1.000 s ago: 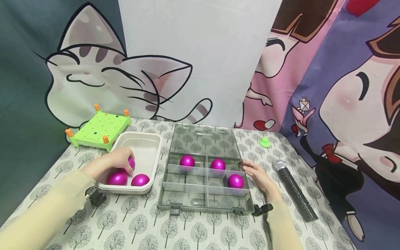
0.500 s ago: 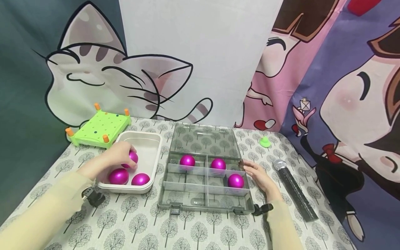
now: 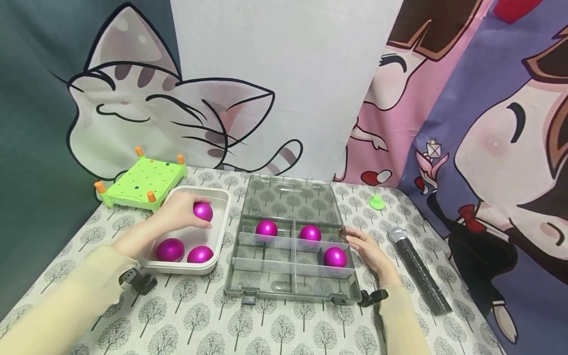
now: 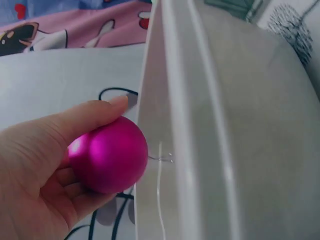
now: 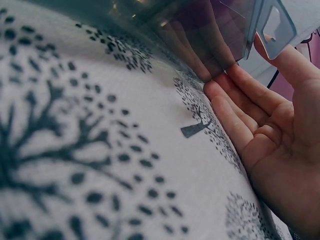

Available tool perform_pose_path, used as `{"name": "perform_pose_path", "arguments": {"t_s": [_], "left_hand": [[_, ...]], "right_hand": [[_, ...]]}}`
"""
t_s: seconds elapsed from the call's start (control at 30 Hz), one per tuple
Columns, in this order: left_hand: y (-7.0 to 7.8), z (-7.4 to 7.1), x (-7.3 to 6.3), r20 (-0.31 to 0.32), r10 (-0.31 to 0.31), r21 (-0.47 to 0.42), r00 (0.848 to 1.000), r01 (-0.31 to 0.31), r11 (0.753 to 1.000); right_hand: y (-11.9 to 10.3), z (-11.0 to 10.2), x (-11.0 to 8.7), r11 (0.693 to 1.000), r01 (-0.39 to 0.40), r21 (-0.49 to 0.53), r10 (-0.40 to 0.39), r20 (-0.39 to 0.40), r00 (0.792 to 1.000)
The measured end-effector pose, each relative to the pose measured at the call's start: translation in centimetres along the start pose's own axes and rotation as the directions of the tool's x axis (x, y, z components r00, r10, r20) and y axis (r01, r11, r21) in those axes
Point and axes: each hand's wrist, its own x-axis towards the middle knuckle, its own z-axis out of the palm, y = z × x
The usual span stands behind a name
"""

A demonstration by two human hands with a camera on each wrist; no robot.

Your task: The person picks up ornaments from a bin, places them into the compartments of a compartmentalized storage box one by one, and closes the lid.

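My left hand (image 3: 179, 212) holds a shiny magenta ball (image 3: 203, 212) between thumb and fingers, over the white tub (image 3: 225, 207). In the left wrist view the same ball (image 4: 110, 155) sits against the curled fingers, beside the tub's wall (image 4: 210, 125). Two more magenta balls (image 3: 200, 254) lie in the tub's near end. My right hand (image 3: 366, 249) rests at the right side of a grey see-through divided case (image 3: 262, 278), its lid lying back. The right wrist view shows the fingers (image 5: 240, 95) nearly straight against the case's side, the thumb up at its edge.
Inside the case sit magenta balls (image 3: 266, 230), two in the back row and one in the middle right compartment. A green pegged board (image 3: 144, 182) stands behind the tub. Right of the case are a small green cone-like piece (image 3: 376, 201) and a black microphone (image 3: 419, 271).
My left hand has lifted the ball from the tub's left part and carried it up and to the right. The right hand and the case stay where they were.
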Motion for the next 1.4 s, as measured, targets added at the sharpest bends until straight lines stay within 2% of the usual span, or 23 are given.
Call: {"name": "perform_pose_path", "arguments": {"t_s": [0.17,0.23,0.37,0.5,0.73,0.87,1.1,1.4], "left_hand": [[1.1,0.5,0.5,-0.090,0.064,0.061,0.994,-0.058,0.996],[1.5,0.8,0.7,-0.101,0.072,0.062,0.992,-0.066,0.996],[2.5,1.7,1.3,-0.094,0.061,-0.033,0.994,-0.065,0.997],[3.9,2.9,2.1,-0.083,0.059,-0.144,0.995,-0.070,0.987],[6.5,5.5,3.4,-0.082,0.118,-0.226,0.990,-0.134,0.965],[8.2,6.9,4.1,-0.068,0.168,-0.255,0.984,-0.180,0.950],[11.5,9.1,5.0,0.008,0.279,-0.257,0.960,-0.267,0.929],[14.6,11.7,5.8,0.074,0.325,-0.284,0.943,-0.292,0.913]], "right_hand": [[-0.1,0.0,-0.1,1.000,-0.011,-0.003,0.011,-0.015,1.000],[-0.1,-0.1,0.0,1.000,-0.014,-0.003,0.013,-0.018,1.000],[-0.1,0.0,0.0,1.000,-0.020,0.000,0.020,-0.020,1.000],[-0.1,0.0,-0.1,1.000,-0.028,-0.010,0.028,-0.026,0.999],[0.0,-0.1,-0.2,0.999,-0.033,-0.004,0.033,-0.018,0.999],[0.0,-0.1,-0.1,0.999,-0.031,-0.025,0.031,-0.015,0.999],[-0.1,0.0,0.0,0.999,-0.041,-0.027,0.040,-0.020,0.999],[-0.1,0.0,0.0,1.000,-0.023,-0.020,0.022,-0.015,1.000]]}}
